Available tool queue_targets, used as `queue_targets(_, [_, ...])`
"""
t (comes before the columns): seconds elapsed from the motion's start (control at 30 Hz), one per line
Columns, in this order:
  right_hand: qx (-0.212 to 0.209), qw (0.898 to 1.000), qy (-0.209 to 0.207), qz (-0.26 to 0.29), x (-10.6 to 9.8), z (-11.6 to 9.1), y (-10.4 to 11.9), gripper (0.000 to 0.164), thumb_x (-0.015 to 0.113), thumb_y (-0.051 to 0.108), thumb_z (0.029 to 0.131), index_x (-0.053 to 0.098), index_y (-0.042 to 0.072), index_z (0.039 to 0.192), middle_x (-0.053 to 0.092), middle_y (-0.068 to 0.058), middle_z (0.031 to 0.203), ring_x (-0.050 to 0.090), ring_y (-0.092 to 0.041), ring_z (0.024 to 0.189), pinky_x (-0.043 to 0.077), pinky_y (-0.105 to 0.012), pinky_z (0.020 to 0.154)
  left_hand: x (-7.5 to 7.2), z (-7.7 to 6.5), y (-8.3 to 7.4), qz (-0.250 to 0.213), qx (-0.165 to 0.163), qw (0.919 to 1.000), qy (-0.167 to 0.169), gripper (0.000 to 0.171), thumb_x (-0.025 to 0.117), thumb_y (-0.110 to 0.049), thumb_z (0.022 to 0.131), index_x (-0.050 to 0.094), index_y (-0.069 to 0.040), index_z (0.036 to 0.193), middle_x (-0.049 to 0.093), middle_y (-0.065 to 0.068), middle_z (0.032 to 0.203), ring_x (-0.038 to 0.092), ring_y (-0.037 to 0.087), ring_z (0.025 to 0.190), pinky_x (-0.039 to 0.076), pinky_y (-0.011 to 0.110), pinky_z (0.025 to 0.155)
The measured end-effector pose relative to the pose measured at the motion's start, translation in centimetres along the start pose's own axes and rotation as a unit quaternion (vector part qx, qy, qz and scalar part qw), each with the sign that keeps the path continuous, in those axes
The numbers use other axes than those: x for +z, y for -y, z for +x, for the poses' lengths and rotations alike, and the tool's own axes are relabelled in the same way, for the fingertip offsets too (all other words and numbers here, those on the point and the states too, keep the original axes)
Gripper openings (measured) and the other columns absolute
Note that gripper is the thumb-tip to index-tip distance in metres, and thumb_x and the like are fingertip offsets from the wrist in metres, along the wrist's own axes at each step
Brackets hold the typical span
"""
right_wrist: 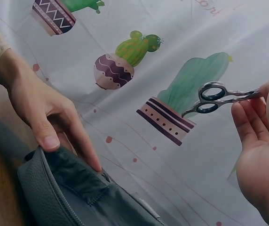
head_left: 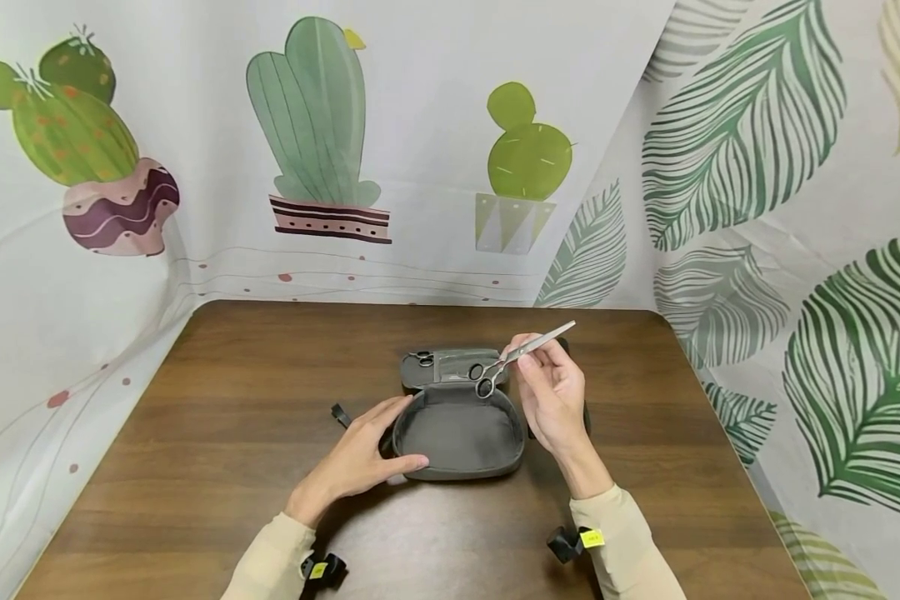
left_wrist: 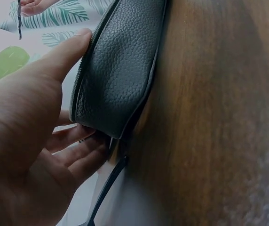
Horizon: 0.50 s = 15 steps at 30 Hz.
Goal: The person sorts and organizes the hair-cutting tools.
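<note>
A pair of silver hairdressing scissors (head_left: 543, 339) is pinched near its middle by my right hand (head_left: 553, 392). The blades point up to the right, and the dark-lined finger rings (right_wrist: 213, 85) point toward the left. Below lies an open dark grey zip case (head_left: 461, 476), its flap (head_left: 412, 380) folded back on the far side. My left hand (head_left: 367, 446) holds the case at its left side, thumb over the near rim, other fingers around the far left corner. Grained leather (left_wrist: 122, 66) covers the case's outer wall. The scissors are held above the case, apart from it.
Another pair of scissors (head_left: 423, 358) lies in the flap beside a clear pocket. A strap (head_left: 341, 415) sticks out left of the case. Something dark (head_left: 587, 417) is partly hidden behind my right hand. The brown table (head_left: 232, 433) meets a printed cloth (head_left: 435, 275) behind.
</note>
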State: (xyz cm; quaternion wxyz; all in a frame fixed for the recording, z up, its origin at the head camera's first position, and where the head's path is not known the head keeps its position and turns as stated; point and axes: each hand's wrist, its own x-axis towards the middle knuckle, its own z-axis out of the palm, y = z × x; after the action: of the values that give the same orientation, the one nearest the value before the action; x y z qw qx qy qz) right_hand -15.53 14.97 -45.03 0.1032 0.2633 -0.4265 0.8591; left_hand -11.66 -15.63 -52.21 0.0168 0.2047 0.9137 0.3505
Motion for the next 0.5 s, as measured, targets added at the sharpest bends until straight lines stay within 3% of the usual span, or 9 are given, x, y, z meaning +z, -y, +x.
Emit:
queue_targets(0.33, [-0.009,1.0,0.001,-0.011,0.2,-0.1,0.2,0.029,0.049,-0.012,0.112,0.068,0.003,0.126,0.071,-0.005,0.125,0.074,-0.017,0.112,0.061,-0.023,0.106,-1.9,0.1,-1.7,0.031,0.005,0.9981,-0.054,0.091,0.085,-0.062,0.096,0.052,-0.021,0.171,0.056,0.017,0.171,0.061,0.045,0.152,0.054,0.071,0.119])
queue_targets(0.5, [-0.017,1.0,0.013,-0.014,0.1,0.0,0.2,0.025,0.051,-0.01,0.112,0.068,0.001,0.128,0.071,-0.006,0.126,0.073,-0.018,0.113,0.061,-0.023,0.106,-2.9,0.8,-3.1,0.017,0.033,0.9957,-0.085,0.089,0.087,-0.058,0.096,0.05,-0.029,0.172,0.057,0.01,0.171,0.061,0.037,0.155,0.054,0.064,0.122])
